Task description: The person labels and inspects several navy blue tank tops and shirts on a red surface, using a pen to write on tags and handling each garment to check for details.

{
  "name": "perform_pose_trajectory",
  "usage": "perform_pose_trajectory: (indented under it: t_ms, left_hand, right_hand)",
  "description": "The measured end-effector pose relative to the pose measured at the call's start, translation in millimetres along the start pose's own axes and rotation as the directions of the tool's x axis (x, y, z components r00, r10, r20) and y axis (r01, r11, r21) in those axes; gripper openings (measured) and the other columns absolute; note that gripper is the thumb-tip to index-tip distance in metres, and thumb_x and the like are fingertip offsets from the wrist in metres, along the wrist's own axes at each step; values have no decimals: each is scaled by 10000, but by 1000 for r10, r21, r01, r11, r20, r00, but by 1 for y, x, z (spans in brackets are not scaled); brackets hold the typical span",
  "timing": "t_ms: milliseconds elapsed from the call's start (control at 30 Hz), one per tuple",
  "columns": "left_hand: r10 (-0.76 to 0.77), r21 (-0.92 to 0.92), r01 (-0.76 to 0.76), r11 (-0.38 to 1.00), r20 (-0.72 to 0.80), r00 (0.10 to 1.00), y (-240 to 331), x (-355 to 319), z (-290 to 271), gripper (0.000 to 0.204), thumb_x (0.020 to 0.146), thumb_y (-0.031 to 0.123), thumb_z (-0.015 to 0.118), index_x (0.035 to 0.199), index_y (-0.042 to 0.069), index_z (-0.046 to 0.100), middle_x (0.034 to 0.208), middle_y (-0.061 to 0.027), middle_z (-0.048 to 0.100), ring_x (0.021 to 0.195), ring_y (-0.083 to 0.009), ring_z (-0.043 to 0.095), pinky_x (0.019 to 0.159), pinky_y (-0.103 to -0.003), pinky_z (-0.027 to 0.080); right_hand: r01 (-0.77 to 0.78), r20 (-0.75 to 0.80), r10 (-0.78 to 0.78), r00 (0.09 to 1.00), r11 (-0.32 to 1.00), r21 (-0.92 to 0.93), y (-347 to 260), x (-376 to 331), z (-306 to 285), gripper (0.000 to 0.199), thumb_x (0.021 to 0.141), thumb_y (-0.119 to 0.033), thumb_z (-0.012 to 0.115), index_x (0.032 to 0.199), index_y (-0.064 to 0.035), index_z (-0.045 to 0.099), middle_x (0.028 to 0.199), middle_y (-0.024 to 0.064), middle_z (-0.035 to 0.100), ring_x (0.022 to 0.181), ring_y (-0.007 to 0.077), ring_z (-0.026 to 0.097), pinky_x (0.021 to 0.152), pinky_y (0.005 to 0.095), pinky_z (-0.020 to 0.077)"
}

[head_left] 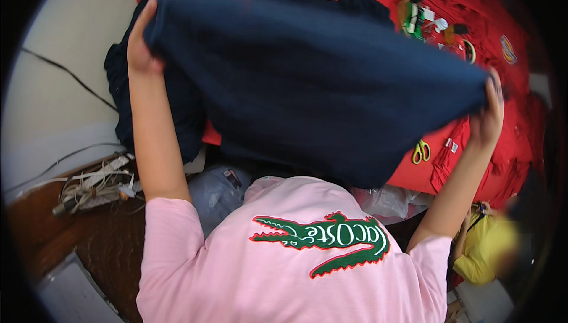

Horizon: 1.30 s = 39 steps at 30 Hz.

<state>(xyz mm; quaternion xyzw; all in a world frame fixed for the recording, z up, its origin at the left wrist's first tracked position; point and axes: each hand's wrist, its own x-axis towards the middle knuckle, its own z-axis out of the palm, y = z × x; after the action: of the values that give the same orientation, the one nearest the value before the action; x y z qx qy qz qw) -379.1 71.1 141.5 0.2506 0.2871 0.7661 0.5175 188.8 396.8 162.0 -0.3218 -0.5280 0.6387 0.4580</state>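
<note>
We found the left hand closed on one end of a dark blue cloth, the right hand closed on the other. The cloth hung stretched over the near edge of the red surface. We recorded yellow-handled scissors near that edge and dark garments along the left edge.
</note>
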Motion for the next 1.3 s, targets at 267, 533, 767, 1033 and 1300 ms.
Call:
perform_pose_trajectory:
  t_ms: [267, 533, 767, 1033, 1300]
  left_hand:
    - [359, 926, -40, 376, -106, 927, -99, 96, -40, 389, 943, 239, 816, 1244, 17, 708, 1212, -86, 718, 1090, -186, 672, 944, -315, 530]
    - [219, 984, 14, -176, 25, 975, -185, -125, -55, 412, 822, 27, 796, 1225, 86, 742, 1308, -91, 694, 1268, -298, 631, 1072, -390, 479]
    - [300, 966, 153, -208, -86, 950, -187, -158, -56, 496, 864, 25, 709, 1347, 135, 687, 1489, -120, 549, 1311, -347, 597, 1085, -427, 500]
    - [409, 968, 242, -72, -193, 892, -184, -146, -66, 158, 902, 22, 701, 1039, 69, 766, 1143, -74, 692, 983, -276, 701, 877, -400, 567]
    - [422, 991, 55, -119, 1, 907, -141, -203, -15, 222, 823, -111, 688, 1001, 2, 756, 984, -66, 691, 848, -171, 692, 757, -291, 563]
  right_hand:
    - [258, 108, -272, 956, 611, -749, 112, 55, -11, 338, 914, -123, 819, 1233, -36, 747, 912, -4, 676, 816, 95, 595, 777, 280, 518]
    - [-230, -187, 141, 972, 424, -876, 215, -166, -75, 360, 907, -5, 772, 1252, 32, 675, 969, 58, 695, 875, 129, 634, 818, 296, 530]
    - [148, 92, -210, 973, 273, -951, 188, -176, -25, 454, 844, -124, 823, 1271, -50, 686, 1219, 164, 683, 1146, 380, 654, 986, 458, 515]
    - [472, 466, -84, 881, 223, -853, 220, -152, 44, 322, 861, -91, 756, 1181, -78, 741, 1218, 127, 704, 1157, 338, 650, 1007, 443, 506]
    - [298, 366, 27, 930, 527, -796, 123, -165, -28, 219, 868, 58, 682, 1029, -29, 801, 991, 113, 738, 980, 264, 680, 899, 374, 521]
